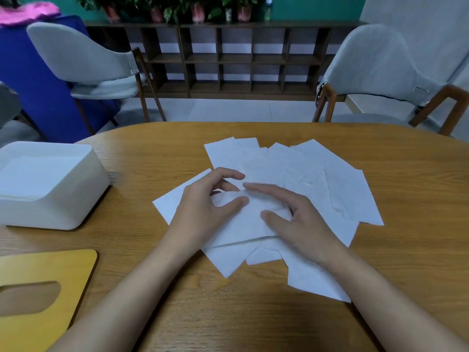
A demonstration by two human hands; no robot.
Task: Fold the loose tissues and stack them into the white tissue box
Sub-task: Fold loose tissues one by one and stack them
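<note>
Near left on the desk lies one yellow lid with an oval slot. Mid-desk, loose tissues overlap in one pile, too layered to count. The left hand pinches a fold of the top sheet with curled fingers; the right hand rests on it, fingers nearly straight. Farther left, one open white tissue box holds a flat stack of folded tissues. Beyond stand two grey chairs
</note>
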